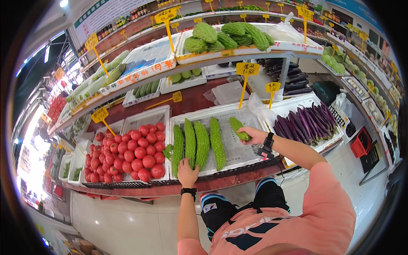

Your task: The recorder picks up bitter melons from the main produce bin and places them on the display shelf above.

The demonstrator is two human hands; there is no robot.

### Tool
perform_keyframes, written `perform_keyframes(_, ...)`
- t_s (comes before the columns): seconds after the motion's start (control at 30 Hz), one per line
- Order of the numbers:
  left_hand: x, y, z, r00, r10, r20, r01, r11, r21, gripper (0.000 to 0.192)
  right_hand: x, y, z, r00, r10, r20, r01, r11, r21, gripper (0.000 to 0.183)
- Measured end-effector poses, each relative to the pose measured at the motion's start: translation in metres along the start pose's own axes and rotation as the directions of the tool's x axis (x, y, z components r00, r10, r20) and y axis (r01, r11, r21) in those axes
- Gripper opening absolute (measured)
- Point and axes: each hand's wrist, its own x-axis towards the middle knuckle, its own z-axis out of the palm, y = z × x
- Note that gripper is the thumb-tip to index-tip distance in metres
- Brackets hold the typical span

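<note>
A white foam tray (236,169) lined with printed paper lies before me, holding several long green bitter melons. My left hand (188,172) rests on the lower ends of two bitter melons (190,137) in its left part, fingers spread over them. A single bitter melon (216,143) lies apart, to the right of that group. My right hand (253,135) grips the lower end of a shorter bitter melon (236,126) over the tray's right side, the melon's upper end pointing away from me. Whether it touches the paper I cannot tell.
Red tomatoes (137,153) are heaped left of the tray, purple eggplants (304,124) lie in a foam box at right. A metal-framed upper shelf (220,59) carries more bitter melons (228,36). Yellow price signs (247,69) stand up between trays. A clear plastic bag (259,108) lies at the tray's far right corner.
</note>
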Motion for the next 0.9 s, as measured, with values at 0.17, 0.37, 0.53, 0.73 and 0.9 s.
perform_keyframes(0.17,-0.001,0.001,0.001,0.999,-0.021,-0.035,0.023,0.998,0.054,0.048,-0.052,-0.020,-0.008,0.997,-0.075,0.012,0.075,0.994,-0.074,0.024)
perform_keyframes(0.37,-0.002,0.004,0.000,0.999,-0.032,-0.005,0.033,0.998,0.048,0.047,-0.149,-0.043,-0.020,0.944,-0.290,0.159,0.316,0.934,-0.170,0.025)
perform_keyframes(0.53,-0.002,0.006,-0.001,1.000,-0.023,0.020,0.023,1.000,0.015,0.046,-0.238,-0.047,-0.046,0.817,-0.517,0.256,0.565,0.808,-0.170,0.032)
perform_keyframes(0.73,-0.001,0.005,-0.002,0.999,-0.026,0.020,0.026,1.000,0.006,0.045,-0.301,-0.059,-0.053,0.647,-0.760,0.066,0.747,0.613,-0.258,0.052)
perform_keyframes(0.9,-0.002,0.003,-0.001,0.999,-0.032,-0.038,0.033,0.999,0.018,0.045,-0.313,-0.113,-0.030,0.436,-0.900,-0.010,0.808,0.396,-0.435,0.045)
